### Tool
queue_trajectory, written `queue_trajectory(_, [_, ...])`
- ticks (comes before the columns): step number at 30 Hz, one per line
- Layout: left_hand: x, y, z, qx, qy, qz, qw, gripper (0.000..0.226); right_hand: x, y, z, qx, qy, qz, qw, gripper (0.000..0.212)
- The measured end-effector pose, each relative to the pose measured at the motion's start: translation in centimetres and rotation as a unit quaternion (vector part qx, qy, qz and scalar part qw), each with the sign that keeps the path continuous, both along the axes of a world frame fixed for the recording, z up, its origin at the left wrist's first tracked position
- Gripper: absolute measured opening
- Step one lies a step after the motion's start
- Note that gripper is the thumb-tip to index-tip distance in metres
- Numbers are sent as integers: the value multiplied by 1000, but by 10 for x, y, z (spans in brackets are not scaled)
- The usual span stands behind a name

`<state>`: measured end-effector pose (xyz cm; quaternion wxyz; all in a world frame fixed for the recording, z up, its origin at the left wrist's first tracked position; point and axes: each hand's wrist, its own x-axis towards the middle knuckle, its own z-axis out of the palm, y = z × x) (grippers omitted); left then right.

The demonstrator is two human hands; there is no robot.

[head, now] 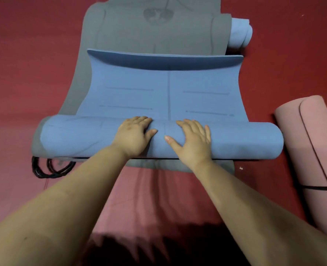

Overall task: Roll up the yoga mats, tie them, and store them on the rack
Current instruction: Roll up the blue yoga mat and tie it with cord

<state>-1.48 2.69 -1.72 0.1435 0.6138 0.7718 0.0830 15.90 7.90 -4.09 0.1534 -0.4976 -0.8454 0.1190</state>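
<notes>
Under both my palms, the blue mat (164, 96) is lying partly rolled, its rolled part a thick tube running crosswise beneath my hands. My left hand (134, 134) is pressing flat on top of the roll, fingers stretched forward and thumb splayed toward the middle; nothing is being pinched or wrapped. My right hand (192, 138) is doing the same just beside it, fingers straight and spread, thumb pointing inward toward the left thumb. The two thumbs are sitting near each other but apart, on either side of the mat's printed centre line.

Beyond my fingertips, the unrolled stretch of the blue mat is lying flat, marked with faint lines, and its far edge is curling upward, showing a darker underside.

Beneath all of that, a grey mat (155, 31) is spreading out flat, reaching well past the blue one on the far side and poking out a little on the near side, under my wrists.

Out past my right hand, touching the end of the roll or just beside it, a pink rolled mat (316, 150) is lying lengthwise, bound with a black cord (320, 187). Far off to the right, beyond the grey mat's edge, a pale blue rolled mat (239, 33) is resting.

Out to the near side of my left wrist, black cord loops (49, 167) are lying on the red floor (24, 73), partly tucked under the roll's end. Nearer to me, a pink flat mat (149, 198) is showing between my forearms.
</notes>
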Motion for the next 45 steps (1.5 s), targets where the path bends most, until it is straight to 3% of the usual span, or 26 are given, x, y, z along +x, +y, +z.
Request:
queue_trajectory(3, [-4,18,4,-4,16,-1,1000,51,-9,38,11,-87,-42,26,995,61])
queue_trajectory(7, [3,1,-1,120,34,21,992,61,-29,77,29,-185,-71,34,979,60])
queue_trajectory(12, [-11,22,-1,78,-4,29,997,68,-17,31,6,56,4,37,998,65])
queue_trajectory(15, [-20,46,3,25,11,15,1000,57,-20,52,10,-40,-40,74,996,70])
queue_trajectory(20, [-1,34,2,83,34,43,995,60,-43,112,24,-191,-77,90,974,69])
queue_trajectory(22, [-2,36,-7,62,36,45,996,61,-47,107,13,-145,-70,79,984,66])
queue_trajectory(25, [-20,65,-8,12,33,39,999,60,-36,79,-5,30,31,24,999,60])
queue_trajectory(30, [-42,102,-10,-44,26,25,998,58,-44,109,-8,-71,-19,75,994,62])
queue_trajectory(35, [-24,61,-31,85,30,27,996,63,-73,159,5,-170,-67,83,980,61])
queue_trajectory(40, [-44,96,-30,7,15,51,999,65,-70,139,-14,-25,15,56,998,54])
queue_trajectory(45, [-68,127,-27,-29,11,26,999,67,-69,155,-7,-71,-52,93,992,64])
